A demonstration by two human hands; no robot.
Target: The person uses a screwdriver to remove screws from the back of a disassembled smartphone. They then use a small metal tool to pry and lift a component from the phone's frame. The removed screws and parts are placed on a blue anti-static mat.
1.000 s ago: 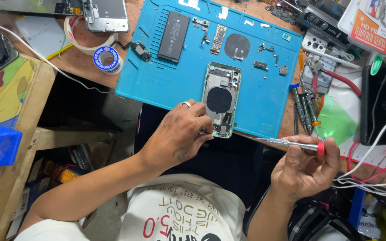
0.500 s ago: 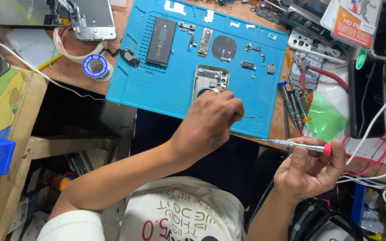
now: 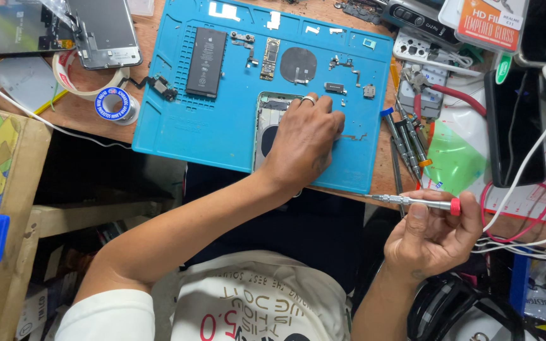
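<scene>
Hands are seen from above at a cluttered repair bench. The left hand (image 3: pixel 304 142) is laid flat, fingers spread a little, over an opened phone shell (image 3: pixel 270 123) that lies on a blue work mat (image 3: pixel 178 136); the shell is pressed down rather than gripped, and most of it is hidden under the palm. The right hand (image 3: pixel 434 237) is held nearer the body, off the mat's lower right edge, and is closed around a slim metal screwdriver (image 3: pixel 415 202) with a red cap, its tip pointed toward the left hand. Just beyond the left fingertips, small loose parts are laid out on the mat: a black battery (image 3: pixel 206 62), a narrow circuit board (image 3: pixel 270 59), a round dark coil (image 3: pixel 298 64). Between the two hands, several more drivers (image 3: pixel 404 142) rest beside the mat. The shell is judged to be light, thin and stiff, with delicate fittings inside; it would best be steadied by its outer rim, never by the exposed interior. The screwdriver looks light and smooth, best pinched along its shaft
</scene>
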